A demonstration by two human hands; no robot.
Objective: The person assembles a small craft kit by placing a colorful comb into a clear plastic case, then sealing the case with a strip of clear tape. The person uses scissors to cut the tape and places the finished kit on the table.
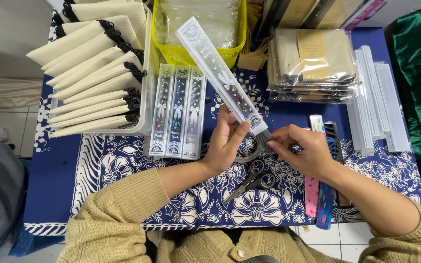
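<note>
1. A long, flat sleeve (220,73) of clear, glossy plastic with pale printed trim and a white bow pattern slants from the upper left down toward the hands; a dark comb (265,138) pokes from its lower end.
2. The left hand (225,143) grips the sleeve near its lower end — thumb laid along the near edge, fingers curled behind it.
3. The right hand (305,151) pinches closed at the sleeve's mouth, fingertips (275,144) on the comb's exposed end; how tightly, I cannot tell.
4. Three matching filled sleeves (179,113) lie side by side, just left of the left hand, on a blue cloth (123,165) with white floral batik print.
5. Metal scissors (252,181) rest on the cloth below the hands, beside a ring of clear tape (247,157).
6. A clear bin (148,87) holds cream fabric pouches (93,73) with black zippers; a yellow basket (196,54) stands behind the sleeve.
7. To the right lie patterned combs (317,195) — pink and blue — plus stacked empty sleeves (378,107) and bagged kraft packets (313,65).
</note>
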